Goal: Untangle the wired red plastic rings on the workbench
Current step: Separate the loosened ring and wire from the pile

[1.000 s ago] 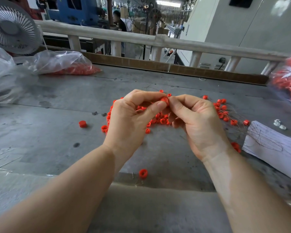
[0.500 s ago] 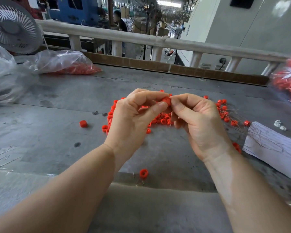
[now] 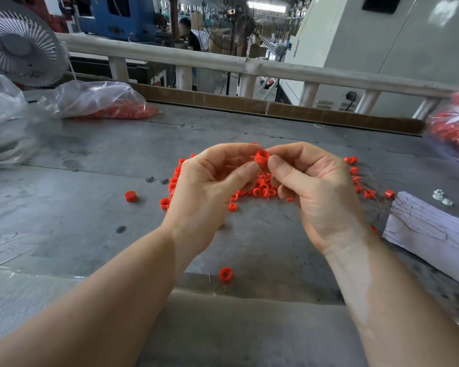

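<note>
A small red plastic ring [image 3: 263, 157] is held above the grey workbench [image 3: 249, 250], pinched between the fingertips of my left hand [image 3: 210, 192] and my right hand [image 3: 313, 186]. Thin wires hang from it down toward a pile of several red rings [image 3: 260, 192] lying on the bench under my hands. More wired rings [image 3: 368, 193] trail to the right of my right hand. Loose single rings lie at the left [image 3: 130, 196] and near the front edge [image 3: 226, 274]. My palms hide part of the pile.
A clear plastic bag of red rings [image 3: 104, 102] lies at the back left beside a white fan [image 3: 21, 46]. Another bag of red rings [image 3: 456, 128] sits at the far right. White paper [image 3: 432, 229] with wires lies right; a railing [image 3: 249, 66] runs behind.
Both hands have stayed together over the pile. The pinched ring has turned and now shows more fully between the fingertips, with my left thumb drawn slightly back from it.
</note>
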### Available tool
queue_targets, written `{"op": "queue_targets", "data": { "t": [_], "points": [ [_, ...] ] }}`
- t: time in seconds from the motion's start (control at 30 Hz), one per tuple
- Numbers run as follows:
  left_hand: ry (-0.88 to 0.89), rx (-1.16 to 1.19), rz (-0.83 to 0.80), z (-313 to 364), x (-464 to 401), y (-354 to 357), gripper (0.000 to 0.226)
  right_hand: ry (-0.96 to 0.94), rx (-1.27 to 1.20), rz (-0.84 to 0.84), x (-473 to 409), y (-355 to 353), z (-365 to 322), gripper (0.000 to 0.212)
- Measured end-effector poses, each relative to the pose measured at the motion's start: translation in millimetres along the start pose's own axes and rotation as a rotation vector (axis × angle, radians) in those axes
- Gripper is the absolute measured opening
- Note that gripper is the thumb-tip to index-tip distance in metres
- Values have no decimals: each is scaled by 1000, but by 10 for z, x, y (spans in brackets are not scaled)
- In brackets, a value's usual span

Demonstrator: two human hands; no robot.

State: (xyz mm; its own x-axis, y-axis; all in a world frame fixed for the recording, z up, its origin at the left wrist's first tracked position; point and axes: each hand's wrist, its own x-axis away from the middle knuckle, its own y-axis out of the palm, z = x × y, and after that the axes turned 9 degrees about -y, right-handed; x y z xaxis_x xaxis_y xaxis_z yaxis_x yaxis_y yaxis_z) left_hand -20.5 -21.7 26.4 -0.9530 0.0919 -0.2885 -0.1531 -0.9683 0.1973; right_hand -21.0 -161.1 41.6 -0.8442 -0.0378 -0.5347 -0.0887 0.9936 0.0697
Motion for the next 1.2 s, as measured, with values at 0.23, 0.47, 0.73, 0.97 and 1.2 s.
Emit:
{"op": "queue_targets", "data": {
  "t": [0.23,0.47,0.73,0.97,1.2],
  "points": [
    [-16,-69,58,13,2,-8,17,52,-25,4,-8,-4,31,12],
    [-85,-23,71,23,7,-1,12,38,-30,-4,-5,29,50,17],
    [-90,-8,98,33,2,-1,10,-92,75,-38,-5,39,45,18],
    [-114,24,90,49,2,-4,12,-130,127,-43,-10,36,56,23],
    [-157,43,52,22,-10,-23,13,-90,130,-33,-7,30,43,20]
  ]
}}
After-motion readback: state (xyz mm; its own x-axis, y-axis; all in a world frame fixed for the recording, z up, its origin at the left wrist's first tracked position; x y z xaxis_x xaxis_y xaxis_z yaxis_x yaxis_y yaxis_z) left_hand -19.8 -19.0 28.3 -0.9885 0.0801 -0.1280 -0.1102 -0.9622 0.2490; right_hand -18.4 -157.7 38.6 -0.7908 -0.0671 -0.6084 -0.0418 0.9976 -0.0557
